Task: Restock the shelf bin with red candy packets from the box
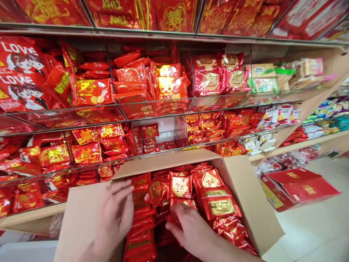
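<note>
An open cardboard box (245,189) stands in front of me, filled with small red and gold foil snack packets (180,186). My left hand (113,214) lies flat on the box's left flap, fingers stretched out and reaching over the edge toward the packets. Inside the box, my right hand (188,227) has its fingers curled down among the red packets in the middle. What they hold, if anything, is hidden. A larger packet with a gold label (221,206) lies just right of my right hand.
Glass-divided shelves (152,112) behind the box hold stacks of red snack packets; one middle bin (160,140) is nearly bare. Red boxes (297,187) lie on the pale floor at right. A wooden shelf edge (32,216) runs at lower left.
</note>
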`<state>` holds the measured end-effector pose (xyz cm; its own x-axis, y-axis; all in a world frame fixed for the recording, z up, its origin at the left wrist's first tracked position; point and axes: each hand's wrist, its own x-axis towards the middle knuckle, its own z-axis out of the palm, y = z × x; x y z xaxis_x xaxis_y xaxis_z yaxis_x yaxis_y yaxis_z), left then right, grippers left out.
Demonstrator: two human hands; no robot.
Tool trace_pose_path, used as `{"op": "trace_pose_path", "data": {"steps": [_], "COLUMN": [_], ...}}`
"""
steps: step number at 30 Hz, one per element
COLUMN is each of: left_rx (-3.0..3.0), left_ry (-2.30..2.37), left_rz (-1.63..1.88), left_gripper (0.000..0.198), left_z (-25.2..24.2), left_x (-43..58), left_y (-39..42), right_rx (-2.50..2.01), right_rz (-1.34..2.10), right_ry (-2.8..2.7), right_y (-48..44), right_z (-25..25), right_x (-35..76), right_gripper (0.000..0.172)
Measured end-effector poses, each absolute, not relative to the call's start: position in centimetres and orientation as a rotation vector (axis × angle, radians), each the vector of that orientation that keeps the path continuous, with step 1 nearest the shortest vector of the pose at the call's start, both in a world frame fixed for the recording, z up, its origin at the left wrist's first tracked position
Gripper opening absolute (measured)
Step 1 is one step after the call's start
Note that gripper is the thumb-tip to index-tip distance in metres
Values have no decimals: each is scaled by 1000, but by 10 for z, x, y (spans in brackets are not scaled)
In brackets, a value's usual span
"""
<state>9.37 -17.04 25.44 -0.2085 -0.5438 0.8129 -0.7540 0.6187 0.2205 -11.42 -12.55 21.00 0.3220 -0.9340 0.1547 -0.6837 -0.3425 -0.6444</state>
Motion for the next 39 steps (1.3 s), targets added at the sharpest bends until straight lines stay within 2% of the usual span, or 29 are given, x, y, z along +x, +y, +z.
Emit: {"op": "trace_pose_path", "data": {"steps": [3,8,12,14,16,18,21,24,27,31,35,39], "left_rx": [1114,1277,1429,1386,1268,1204,1234,1269,1274,1220,1193,1219], "left_ry": [-1845,-1515,-881,-525,-371,-399,-591,-880,-1023,-811,-688,-740], "left_rz": [35,-409,-987,-1285,-1457,-1398,-1031,-791,-809,-911,-1037,-972], "left_gripper": [24,15,30,27,24,27,37,47,56,34,35,37], "left_z": [232,201,205,214,222,224,222,223,229,228,222,222], "left_x": [76,74,68,56,43,32,26,26,21,7,-1,3], "left_y": [-151,-146,-140,-134,-128,-124,-122,-124,-127,-127,-124,-126], "right_rx": [-2007,-1925,-1873,-1825,-1822,-1822,-1603,-1389,-1307,-1174,-1185,-1255], "right_rz": [-769,-623,-969,-1082,-1117,-1139,-1344,-1474,-1428,-1490,-1481,-1482], "right_ry": [1551,1699,1510,1376,1219,1073,1070,1154,1116,1051,1061,1144], "right_y": [-142,-167,-163,-151,-136,-122,-113,-121,-133,-136,-135,-139], "right_z": [206,198,191,192,194,196,201,210,218,219,218,220], "right_x": [-85,-59,-64,-70,-76,-81,-90,-97,-99,-96,-99,-105], "right_gripper": [25,20,15,14,16,21,26,16,25,26,31,34]}}
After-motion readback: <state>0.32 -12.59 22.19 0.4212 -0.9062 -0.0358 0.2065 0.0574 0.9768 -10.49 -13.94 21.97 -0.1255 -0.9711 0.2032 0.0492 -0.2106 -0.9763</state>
